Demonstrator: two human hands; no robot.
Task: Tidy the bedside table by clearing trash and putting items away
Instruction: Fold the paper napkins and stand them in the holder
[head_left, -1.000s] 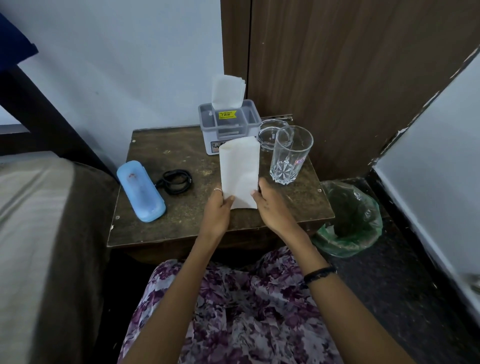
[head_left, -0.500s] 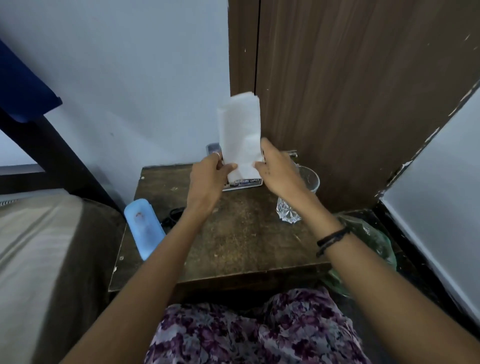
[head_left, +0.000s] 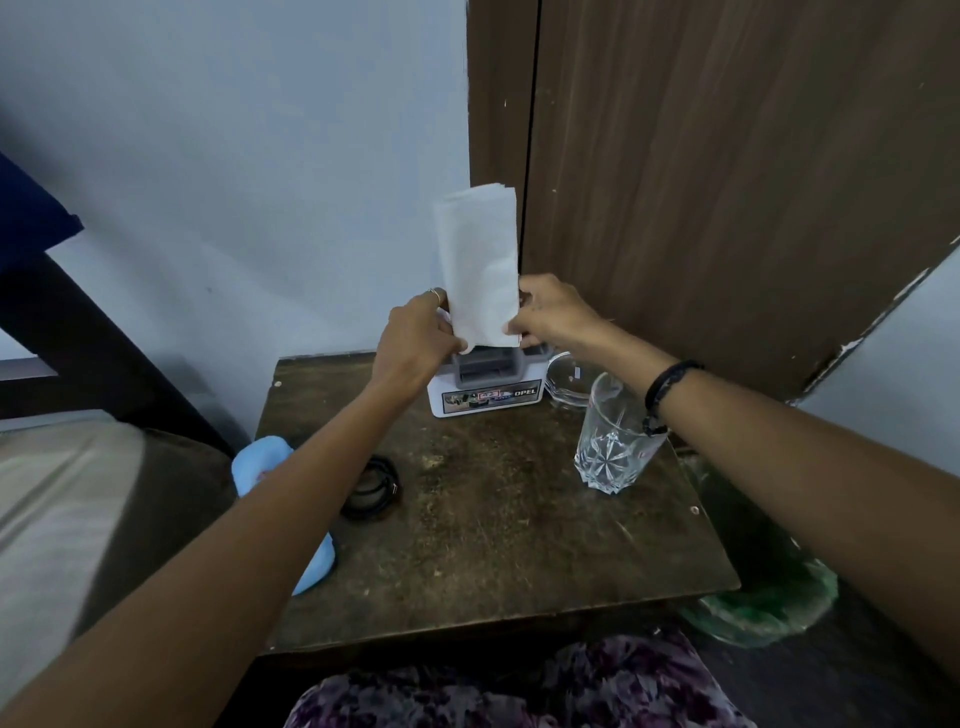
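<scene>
Both hands pinch folded tissue (head_left: 480, 270) upright, directly above tissue box (head_left: 488, 389) at table (head_left: 519, 545) rear. Left hand (head_left: 415, 343) grips lower left edge, right hand (head_left: 550, 317) lower right edge. Glass (head_left: 615, 441) stands right of box.

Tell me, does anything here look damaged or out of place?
The light blue oblong case overhangs the dark wooden bedside table's left edge. The white wall's paint is chipped along the brown wooden panel.

tissue (head_left: 478, 260) white | case (head_left: 260, 462) light blue | table (head_left: 519, 545) dark brown | bin liner (head_left: 769, 608) green
</scene>
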